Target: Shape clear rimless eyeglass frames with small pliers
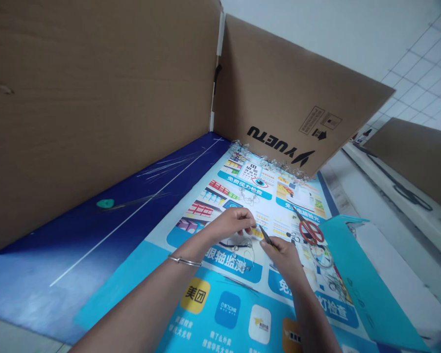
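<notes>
Over the printed poster, my left hand (237,221) is closed in a pinch; what it holds is too small to make out. Just right of it, my right hand (283,252) grips a pair of dark pointed tweezers (265,235), the tip directed up and left toward my left fingertips. Thin wire pieces with small clear beads (244,252) lie below and between the hands. Beyond my right hand lie red-handled scissors (311,232). A silver bangle is around my left wrist.
Cardboard panels (301,83) stand at the left and back. Beaded wire pieces (272,162) line the back panel's foot. Loose wires (336,284) and a turquoise folder (371,289) lie right. A teal object (105,203) and thin wires (165,166) lie left.
</notes>
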Available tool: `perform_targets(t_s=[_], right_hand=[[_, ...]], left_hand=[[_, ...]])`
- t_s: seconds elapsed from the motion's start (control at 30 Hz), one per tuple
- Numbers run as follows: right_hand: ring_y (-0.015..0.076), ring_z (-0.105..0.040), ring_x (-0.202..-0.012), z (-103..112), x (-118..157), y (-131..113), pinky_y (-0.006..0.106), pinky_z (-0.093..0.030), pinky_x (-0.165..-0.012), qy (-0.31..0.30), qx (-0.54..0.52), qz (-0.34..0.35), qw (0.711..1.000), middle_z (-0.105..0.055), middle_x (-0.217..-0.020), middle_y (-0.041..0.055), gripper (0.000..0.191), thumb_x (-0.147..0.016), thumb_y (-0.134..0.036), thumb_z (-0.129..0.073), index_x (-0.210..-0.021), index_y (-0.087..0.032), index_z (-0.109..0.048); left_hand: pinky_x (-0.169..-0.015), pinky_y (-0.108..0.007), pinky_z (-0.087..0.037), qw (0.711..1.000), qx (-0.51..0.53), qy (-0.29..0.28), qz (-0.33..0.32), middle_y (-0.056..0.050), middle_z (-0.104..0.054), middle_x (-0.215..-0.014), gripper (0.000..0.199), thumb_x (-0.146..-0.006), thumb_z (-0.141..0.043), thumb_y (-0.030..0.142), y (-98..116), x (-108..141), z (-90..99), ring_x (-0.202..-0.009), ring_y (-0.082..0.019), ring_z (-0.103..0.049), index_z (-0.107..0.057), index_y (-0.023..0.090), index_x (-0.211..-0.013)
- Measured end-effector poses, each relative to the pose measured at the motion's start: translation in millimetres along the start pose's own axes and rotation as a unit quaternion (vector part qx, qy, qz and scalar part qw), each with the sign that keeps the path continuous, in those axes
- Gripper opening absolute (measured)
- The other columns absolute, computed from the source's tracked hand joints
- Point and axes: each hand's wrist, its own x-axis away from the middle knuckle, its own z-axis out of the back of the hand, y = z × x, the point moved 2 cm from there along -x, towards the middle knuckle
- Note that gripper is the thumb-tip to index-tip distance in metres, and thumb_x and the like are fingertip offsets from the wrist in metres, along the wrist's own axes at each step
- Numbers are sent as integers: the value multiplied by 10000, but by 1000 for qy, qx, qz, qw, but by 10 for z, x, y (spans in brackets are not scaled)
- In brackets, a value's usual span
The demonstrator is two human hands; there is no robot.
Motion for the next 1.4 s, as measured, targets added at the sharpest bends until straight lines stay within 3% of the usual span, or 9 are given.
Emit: perform_targets(t_s=[0.17,0.47,0.87,1.4], right_hand=[[89,-342,-514,-15,-3,18,194,-273,-447,-4,8,2,1000,-392,-526,-32,319,-737,-446,-506,-668,-148,-595],[96,-363,-541,-37,-9,50,196,-294,-475,18,8,20,1000,-429,-547,-32,303,-736,-443,-512,-683,-157,-597],[132,-470,-642,-36,-11,28,205,-369,-559,38,-11,26,999,-563,-693,11,334,-756,-448,-496,-844,-157,-632],[105,-409,-570,-32,58,-85,190,-308,-484,51,-20,15,998,-500,-618,-11,322,-771,-440,-483,-809,-152,-622]], left_hand=[[-542,-200,-435,995,91,-24,24,-84,-643,-866,212,-761,-520,335,-30,9,-25,-692,-124,-615,-544,128,-800],[-510,-192,-416,985,163,-40,34,-92,-646,-867,223,-751,-553,345,-61,5,-35,-637,-119,-618,-512,128,-782],[-497,-179,-401,983,174,-43,40,-91,-648,-848,238,-741,-566,354,-79,-5,-51,-607,-98,-601,-511,126,-783],[-528,-196,-397,986,128,-83,62,-57,-639,-799,254,-733,-566,381,-17,20,-116,-618,-93,-588,-541,133,-781]])
